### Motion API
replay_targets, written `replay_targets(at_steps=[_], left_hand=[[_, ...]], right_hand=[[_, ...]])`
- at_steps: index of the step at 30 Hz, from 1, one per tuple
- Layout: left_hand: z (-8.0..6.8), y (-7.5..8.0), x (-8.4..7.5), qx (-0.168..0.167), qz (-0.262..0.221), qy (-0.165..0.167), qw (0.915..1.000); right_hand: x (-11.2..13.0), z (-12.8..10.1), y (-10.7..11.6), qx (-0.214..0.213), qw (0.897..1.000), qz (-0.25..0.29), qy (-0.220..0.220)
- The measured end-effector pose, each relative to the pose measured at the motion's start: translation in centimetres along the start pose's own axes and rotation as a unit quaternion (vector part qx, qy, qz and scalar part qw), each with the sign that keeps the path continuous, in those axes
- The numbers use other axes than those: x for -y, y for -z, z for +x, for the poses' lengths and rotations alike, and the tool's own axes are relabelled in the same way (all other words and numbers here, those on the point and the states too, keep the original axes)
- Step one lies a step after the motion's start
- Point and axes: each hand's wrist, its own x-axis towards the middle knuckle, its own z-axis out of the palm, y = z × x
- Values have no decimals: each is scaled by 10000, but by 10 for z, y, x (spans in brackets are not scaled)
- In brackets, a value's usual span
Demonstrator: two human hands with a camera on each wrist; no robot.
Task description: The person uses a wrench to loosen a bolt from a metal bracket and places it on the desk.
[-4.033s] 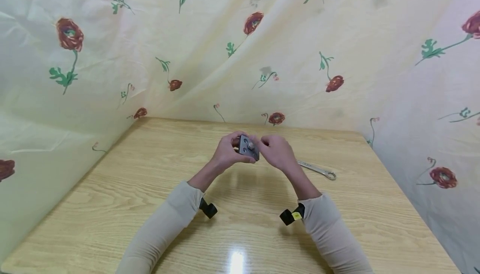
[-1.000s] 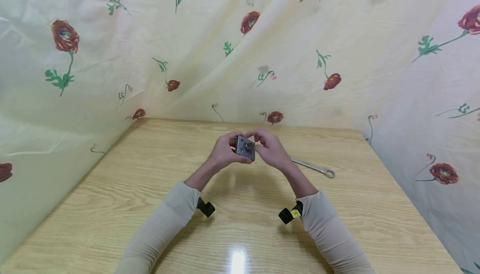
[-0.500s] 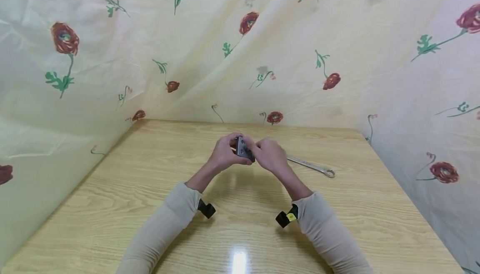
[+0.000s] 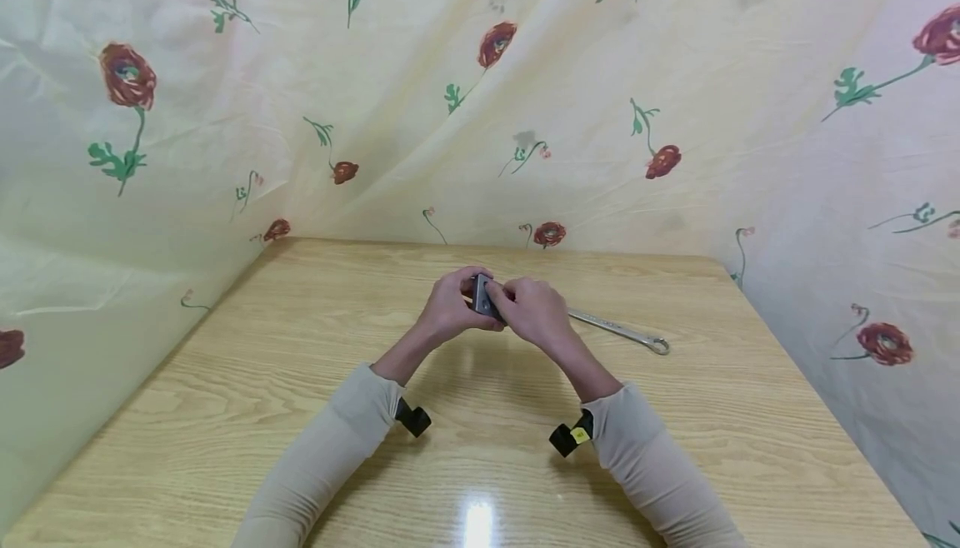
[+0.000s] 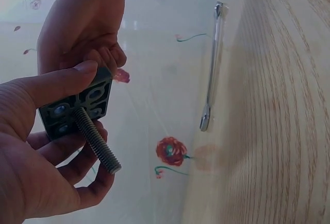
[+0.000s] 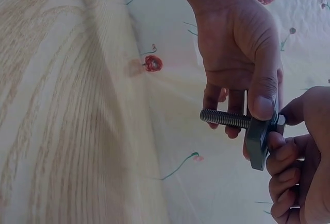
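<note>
Your left hand (image 4: 448, 308) grips a small grey metal plate (image 5: 77, 103), thumb laid across its upper edge and fingers curled behind it, holding it in the air above the middle of the tabletop (image 4: 225, 381), nearer the far edge. A threaded bolt (image 6: 225, 118) passes through one of the plate's holes, its shank sticking out toward your left palm. Your right hand (image 4: 531, 311) pinches the bolt's hex head on the opposite face, fingertips (image 6: 276, 142) curled round it.

Judge the plate as stiff and fairly heavy for its size; it should not flex, so a firm pinch on its edges is safe and keeps the holes free. Bare metal is likely slick, and the hex head offers little purchase, so bear on its flats rather than its corners. The threads are rough to the touch; better not to steady the bolt by the shank, since that could stop it turning. Neither piece looks fragile.

A slim spanner (image 4: 617, 331) lies flat on the tabletop toward the right edge, apart from both hands.
</note>
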Motion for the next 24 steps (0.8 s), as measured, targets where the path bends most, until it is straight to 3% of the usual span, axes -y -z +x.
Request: replay_targets(at_steps=[14, 24], left_hand=[[0, 3, 0, 26, -136, -18, 9999], [2, 3, 0, -16, -59, -10, 10000]], right_hand=[[2, -2, 6, -97, 9986, -351, 378], [-1, 0, 9, -116, 9988, -51, 477]])
